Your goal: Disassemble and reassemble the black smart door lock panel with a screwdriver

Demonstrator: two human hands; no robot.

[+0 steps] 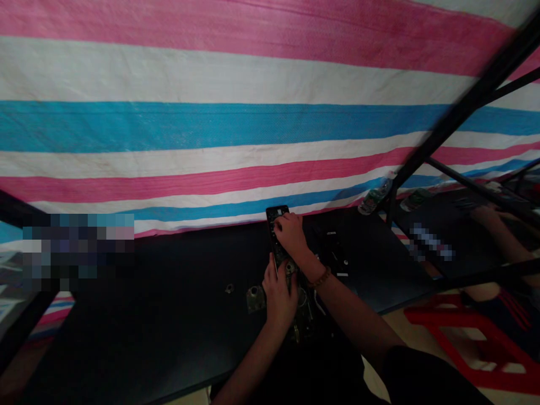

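Observation:
A long black casing [274,216] with small parts showing inside it lies at the back of the dark table, its far end close to the striped sheet. Its near end is gripped by my left hand [280,295], fingers along both sides. My right hand [290,233] reaches over the casing's upper half with its fingers curled down into it; whatever they pinch is hidden. Left of my left hand lies a metal plate [255,299] with a round hole. A small metal piece [229,288] sits farther left. Dim metal parts [302,298] lie under my forearms.
Black parts [334,247] lie to the right on the table [169,304]. A plastic bottle [371,199] leans by the black frame post [422,146]. Another person's arm [502,230] is beyond it. A red stool [447,326] stands at the lower right.

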